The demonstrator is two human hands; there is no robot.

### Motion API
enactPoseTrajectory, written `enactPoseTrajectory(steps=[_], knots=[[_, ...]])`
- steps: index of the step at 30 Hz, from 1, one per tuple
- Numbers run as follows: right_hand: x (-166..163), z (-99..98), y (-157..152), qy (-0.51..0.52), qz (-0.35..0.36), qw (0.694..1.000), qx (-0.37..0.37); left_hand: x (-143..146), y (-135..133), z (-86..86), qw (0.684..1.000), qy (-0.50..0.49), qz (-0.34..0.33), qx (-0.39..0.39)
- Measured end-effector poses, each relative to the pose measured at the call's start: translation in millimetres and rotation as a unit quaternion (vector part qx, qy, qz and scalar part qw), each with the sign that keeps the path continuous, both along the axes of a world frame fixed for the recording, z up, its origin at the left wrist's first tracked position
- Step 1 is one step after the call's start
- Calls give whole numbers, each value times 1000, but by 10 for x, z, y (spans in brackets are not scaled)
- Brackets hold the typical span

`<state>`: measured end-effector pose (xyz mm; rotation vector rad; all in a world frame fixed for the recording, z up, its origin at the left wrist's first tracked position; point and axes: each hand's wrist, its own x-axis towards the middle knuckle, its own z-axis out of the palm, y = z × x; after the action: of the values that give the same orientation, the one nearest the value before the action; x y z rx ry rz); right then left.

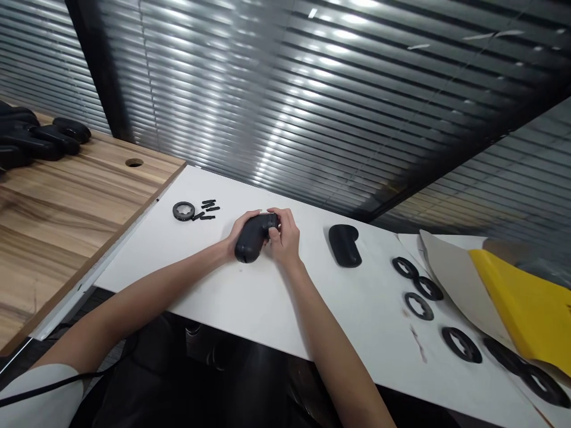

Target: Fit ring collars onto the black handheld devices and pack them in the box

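Over the white bench, the left hand and right hand clasp a curved matte-black plastic handle, a closed grip that could slip if fingers loosen.

My left hand and right hand wrap a matte black curved handle. To my left, the white tabletop board lets me pass to a small black toothed ring and thin black strips. To my right, a black rounded piece stands in my way, then flat black rings and a yellow sheet.
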<state>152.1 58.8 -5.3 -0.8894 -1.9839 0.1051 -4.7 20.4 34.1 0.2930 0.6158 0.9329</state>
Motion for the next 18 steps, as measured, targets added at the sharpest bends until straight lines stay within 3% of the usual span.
enactPoseTrajectory(steps=[3,5,11,14,18], knots=[[35,-19,1,-20,-37,999,-34,4,-1,-21,1000,7,-9,2],[28,-15,-23,-6,-52,997,-60,36,-7,-54,1000,12,19,18],[-84,82,-99,71,-8,982,-172,113,-14,-124,987,22,116,107],[-111,183,-57,71,5,973,-221,103,25,-158,987,30,137,82],[-70,483,-134,57,-45,963,-258,31,115,-203,990,35,132,18]])
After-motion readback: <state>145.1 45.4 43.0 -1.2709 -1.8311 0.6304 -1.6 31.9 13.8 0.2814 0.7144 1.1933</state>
